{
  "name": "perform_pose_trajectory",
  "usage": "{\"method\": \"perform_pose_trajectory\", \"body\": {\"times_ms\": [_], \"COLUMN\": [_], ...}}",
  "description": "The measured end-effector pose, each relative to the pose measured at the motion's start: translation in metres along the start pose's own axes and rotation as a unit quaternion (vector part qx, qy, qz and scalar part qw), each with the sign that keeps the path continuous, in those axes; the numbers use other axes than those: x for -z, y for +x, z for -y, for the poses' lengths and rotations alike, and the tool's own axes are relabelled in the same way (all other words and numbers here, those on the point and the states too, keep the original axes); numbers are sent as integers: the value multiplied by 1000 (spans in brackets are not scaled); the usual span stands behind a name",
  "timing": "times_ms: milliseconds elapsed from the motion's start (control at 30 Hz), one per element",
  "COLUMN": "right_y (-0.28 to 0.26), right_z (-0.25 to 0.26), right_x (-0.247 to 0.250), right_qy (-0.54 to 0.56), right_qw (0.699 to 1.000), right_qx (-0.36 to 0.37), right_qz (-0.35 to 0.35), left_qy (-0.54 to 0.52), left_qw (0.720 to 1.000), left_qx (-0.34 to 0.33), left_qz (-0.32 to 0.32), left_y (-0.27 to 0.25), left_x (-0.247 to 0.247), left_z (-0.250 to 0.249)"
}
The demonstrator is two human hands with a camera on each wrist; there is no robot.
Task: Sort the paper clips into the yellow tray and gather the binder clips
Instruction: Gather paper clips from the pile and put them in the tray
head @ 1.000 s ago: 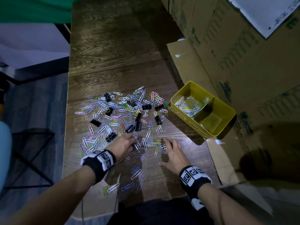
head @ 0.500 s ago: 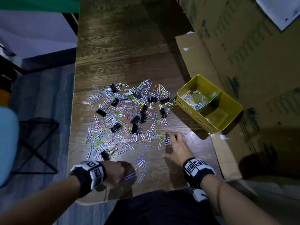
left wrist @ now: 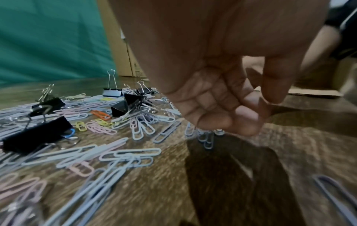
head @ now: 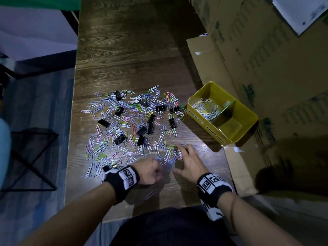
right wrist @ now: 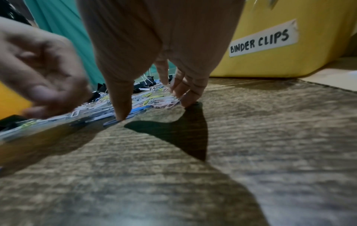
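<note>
Coloured paper clips (head: 127,125) lie scattered on the dark wooden table (head: 124,50), with several black binder clips (head: 160,108) among them. The yellow tray (head: 204,121) stands to the right; its far compartment holds paper clips (head: 206,108). A label on its wall reads BINDER CLIPS (right wrist: 262,41). My right hand (head: 184,153) is spread flat-fingered, fingertips (right wrist: 121,116) pressing on clips at the pile's near right edge. My left hand (head: 156,173) is a curled fist just left of it; in the left wrist view its fingers (left wrist: 247,116) fold into the palm with nothing showing in them.
Cardboard boxes (head: 266,59) and a flattened flap (head: 204,55) line the table's right side behind the tray. A black metal stool (head: 32,157) stands on the floor to the left. A loose clip (head: 150,194) lies near the front edge.
My left hand drew back from the pile to the table's near edge, curled into a fist, then moved right up beside the right hand. The right hand stayed in place.
</note>
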State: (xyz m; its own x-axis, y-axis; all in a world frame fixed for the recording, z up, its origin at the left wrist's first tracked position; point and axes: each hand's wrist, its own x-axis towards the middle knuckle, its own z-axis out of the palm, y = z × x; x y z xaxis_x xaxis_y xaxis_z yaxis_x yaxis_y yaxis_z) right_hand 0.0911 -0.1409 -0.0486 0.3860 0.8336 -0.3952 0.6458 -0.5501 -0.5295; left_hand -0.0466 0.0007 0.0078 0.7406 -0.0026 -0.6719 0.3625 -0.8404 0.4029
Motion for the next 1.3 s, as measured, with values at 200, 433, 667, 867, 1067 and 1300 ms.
{"method": "perform_pose_trajectory", "body": {"times_ms": [200,433,667,867,1067,1300], "right_y": [-5,-4,7,14,12,17], "right_z": [-6,0,9,18,25,26], "right_x": [5,-1,-1,-4,-2,7], "right_qy": [-74,-136,-96,-69,-25,13], "right_qw": [997,990,994,997,999,996], "right_qx": [-27,-41,-45,-40,-23,-55], "right_qz": [-10,-2,-21,12,36,68], "left_qy": [54,69,44,93,46,-19], "left_qw": [977,997,974,983,980,974], "left_qx": [-13,-13,-1,36,7,-6], "left_qz": [205,-21,-221,-151,-193,-227], "left_y": [-26,34,47,49,50,47], "left_x": [-27,-18,-6,-6,-15,-10], "left_z": [-14,4,25,13,18,22]}}
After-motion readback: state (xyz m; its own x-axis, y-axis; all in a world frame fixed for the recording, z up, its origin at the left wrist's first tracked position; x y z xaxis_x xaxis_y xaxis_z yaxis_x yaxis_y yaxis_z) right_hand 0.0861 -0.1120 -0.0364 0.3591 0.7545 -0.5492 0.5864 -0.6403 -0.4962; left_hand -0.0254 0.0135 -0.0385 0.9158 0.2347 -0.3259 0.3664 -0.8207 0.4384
